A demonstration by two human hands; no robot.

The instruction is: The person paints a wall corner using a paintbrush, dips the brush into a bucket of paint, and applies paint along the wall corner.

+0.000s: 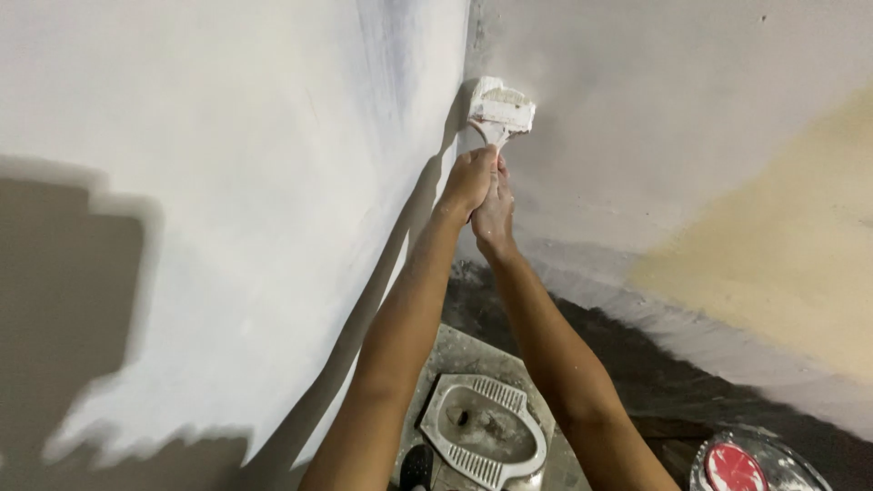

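Wide paintbrush (499, 111), white-coated, upper centre of frame, bristles pressed into the corner where the left wall (227, 182) meets the right wall (655, 136). Left hand (469, 178) wrapped closed around the brush handle. Right hand (494, 216) just below, touching the left, fingers folded onto the handle. Squat toilet pan (482, 429) at bottom centre; red-lidded bucket (755, 464) at lower right.

Left wall (227, 182): fresh white, grey unpainted patch at its low end.
Right wall (682, 109): pale grey, yellow patch (782, 264).
Floor (637, 364): dark, squat toilet pan (482, 432).
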